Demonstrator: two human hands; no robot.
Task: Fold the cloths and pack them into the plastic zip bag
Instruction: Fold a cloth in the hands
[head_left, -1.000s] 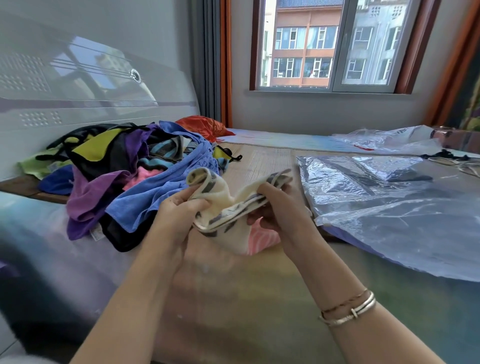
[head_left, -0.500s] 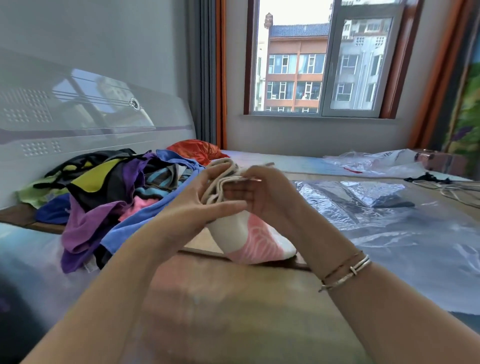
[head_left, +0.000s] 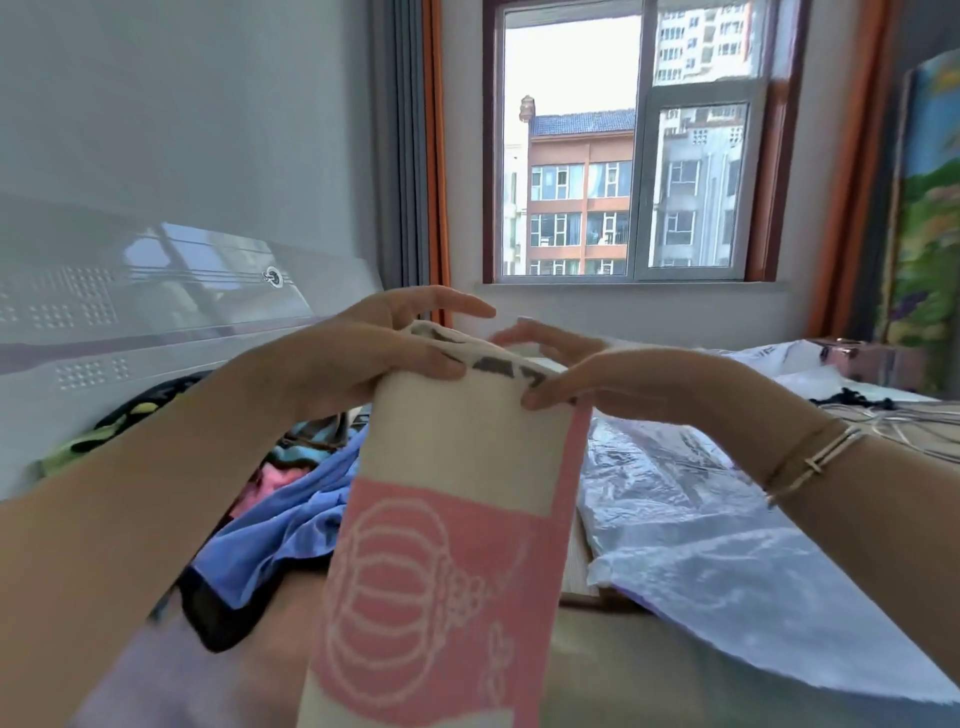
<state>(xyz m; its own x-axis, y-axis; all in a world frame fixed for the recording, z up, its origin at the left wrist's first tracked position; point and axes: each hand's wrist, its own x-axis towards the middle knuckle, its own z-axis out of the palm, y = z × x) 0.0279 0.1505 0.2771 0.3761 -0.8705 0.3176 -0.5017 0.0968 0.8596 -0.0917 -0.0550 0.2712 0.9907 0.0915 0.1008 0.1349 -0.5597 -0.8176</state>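
A cream cloth (head_left: 457, 467) with a pink lantern pattern hangs in front of me, held up by its top edge. My left hand (head_left: 374, 348) pinches the top left corner between thumb and fingers. My right hand (head_left: 587, 371) pinches the top right corner, thumb on the near side. The clear plastic zip bag (head_left: 727, 545) lies flat on the bed to the right, under my right forearm. A pile of mixed cloths (head_left: 270, 499), blue, pink, black and green, sits on the left, partly hidden by my left arm.
A white headboard (head_left: 130, 312) runs along the left. Crumpled plastic (head_left: 779, 358) and cables (head_left: 904, 421) lie at the far right of the bed. A window (head_left: 623, 156) with orange curtains is straight ahead.
The cloth was bunched low between my hands; now both hands have risen and moved apart, and the cloth hangs stretched open. My view has tilted upward.
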